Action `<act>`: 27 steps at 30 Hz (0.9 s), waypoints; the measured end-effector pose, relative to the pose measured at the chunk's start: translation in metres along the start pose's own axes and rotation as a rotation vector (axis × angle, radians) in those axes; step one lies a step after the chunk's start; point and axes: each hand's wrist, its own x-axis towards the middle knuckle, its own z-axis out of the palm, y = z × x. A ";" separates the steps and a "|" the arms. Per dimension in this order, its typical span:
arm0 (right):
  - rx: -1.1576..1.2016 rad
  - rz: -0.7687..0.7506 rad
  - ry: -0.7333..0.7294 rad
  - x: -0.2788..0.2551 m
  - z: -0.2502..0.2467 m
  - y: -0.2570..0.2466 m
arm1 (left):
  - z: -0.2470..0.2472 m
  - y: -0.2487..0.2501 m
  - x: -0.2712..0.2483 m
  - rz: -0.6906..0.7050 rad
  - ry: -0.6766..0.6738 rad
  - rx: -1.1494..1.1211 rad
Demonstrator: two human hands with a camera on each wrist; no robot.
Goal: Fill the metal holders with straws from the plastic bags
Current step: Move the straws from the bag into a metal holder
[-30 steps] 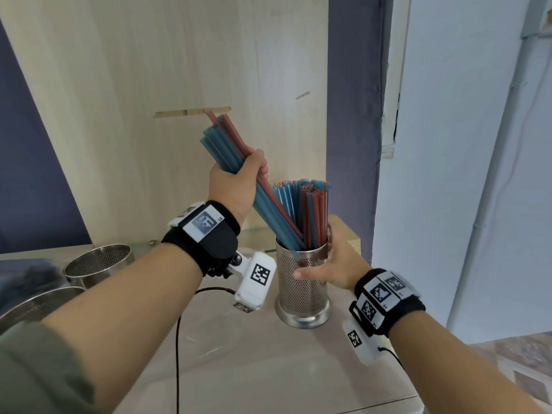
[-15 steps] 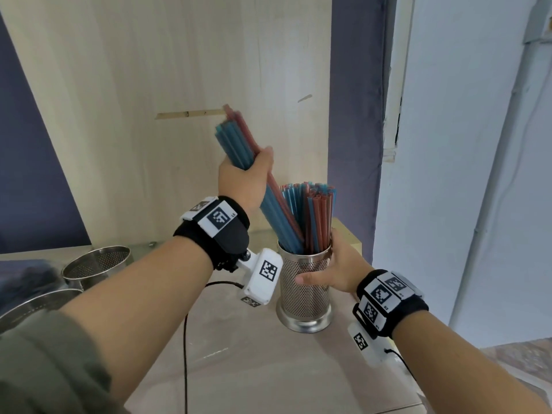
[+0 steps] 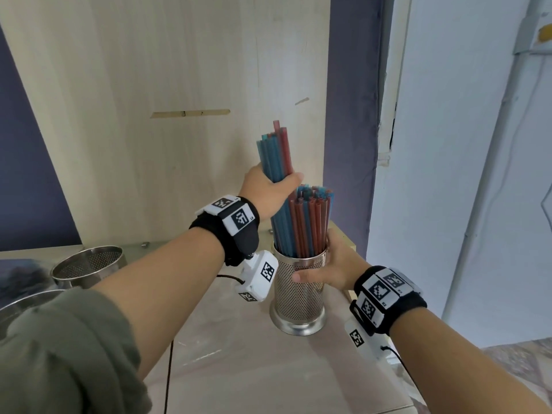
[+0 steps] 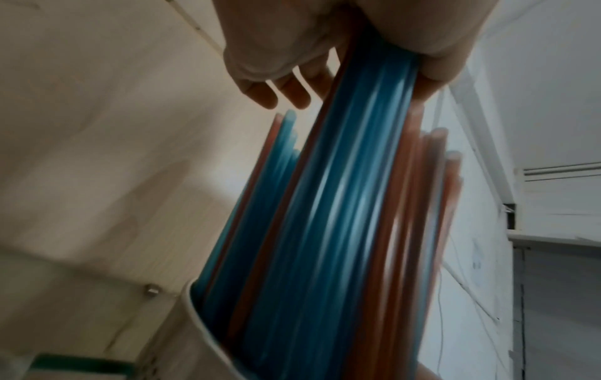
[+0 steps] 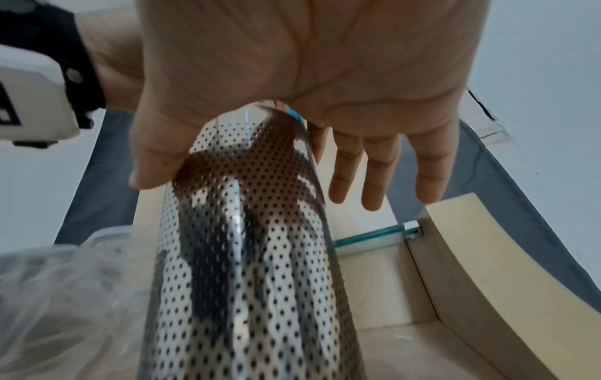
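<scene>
A perforated metal holder (image 3: 298,294) stands on the pale table, packed with blue and red straws (image 3: 313,222). My left hand (image 3: 268,189) grips a bundle of blue and red straws (image 3: 276,156) round its middle, nearly upright, with its lower ends inside the holder's left side. The left wrist view shows the bundle (image 4: 341,205) running down from my left hand (image 4: 325,38) past the holder's rim (image 4: 201,321). My right hand (image 3: 331,270) holds the holder near its rim, thumb across the front. In the right wrist view the holder (image 5: 253,257) sits between thumb and fingers of my right hand (image 5: 309,64); the fingers reach straight behind.
A second perforated holder (image 3: 89,264) stands at the far left, with another metal rim (image 3: 24,306) in front of it and a dark plastic bag (image 3: 21,276) beside them. A clear plastic bag (image 5: 65,295) lies left of the holder. A wooden panel rises close behind.
My left hand has swung the bundle from a leftward lean to nearly upright and moved it right and down into the holder. My right hand has stayed on the holder.
</scene>
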 end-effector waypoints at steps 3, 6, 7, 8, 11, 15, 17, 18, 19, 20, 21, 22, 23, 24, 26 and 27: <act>0.051 -0.031 0.080 0.004 -0.003 -0.017 | 0.005 -0.017 0.001 -0.083 -0.060 0.066; 0.118 -0.055 0.170 0.014 0.001 -0.029 | 0.010 -0.024 -0.003 -0.148 -0.032 0.014; 0.113 -0.048 0.180 0.018 0.003 -0.029 | 0.011 -0.025 -0.002 -0.171 -0.025 -0.028; 0.118 -0.045 0.180 0.019 0.005 -0.031 | 0.011 -0.027 -0.001 -0.188 -0.025 -0.053; 0.106 -0.035 0.195 0.021 0.006 -0.029 | 0.009 -0.028 0.002 -0.127 -0.001 0.015; 0.110 -0.034 0.202 0.021 0.008 -0.025 | -0.008 -0.027 0.008 0.167 0.087 0.165; 0.110 -0.033 0.193 0.021 0.007 -0.023 | -0.019 -0.024 0.014 0.365 0.045 0.344; 0.086 -0.038 0.195 0.020 0.006 -0.023 | -0.024 -0.023 0.016 0.440 -0.004 0.458; 0.047 -0.039 0.198 0.021 0.005 -0.022 | -0.027 -0.022 0.016 0.493 -0.057 0.551; 0.021 -0.042 0.198 0.021 0.005 -0.021 | -0.030 -0.022 0.015 0.521 -0.098 0.599; 0.019 -0.040 0.193 0.021 0.004 -0.020 | -0.032 -0.023 0.015 0.530 -0.121 0.606; 0.041 -0.046 0.186 0.020 0.005 -0.019 | -0.036 -0.024 0.015 0.530 -0.127 0.592; 0.071 -0.050 0.182 0.019 0.005 -0.020 | -0.039 -0.025 0.014 0.529 -0.123 0.577; 0.101 -0.058 0.179 0.019 0.006 -0.020 | -0.041 -0.025 0.014 0.527 -0.119 0.566; 0.141 -0.071 0.175 0.017 0.006 -0.019 | -0.045 -0.023 0.012 0.523 -0.146 0.543; 0.153 -0.078 0.174 0.016 0.007 -0.020 | -0.045 -0.022 0.011 0.520 -0.187 0.536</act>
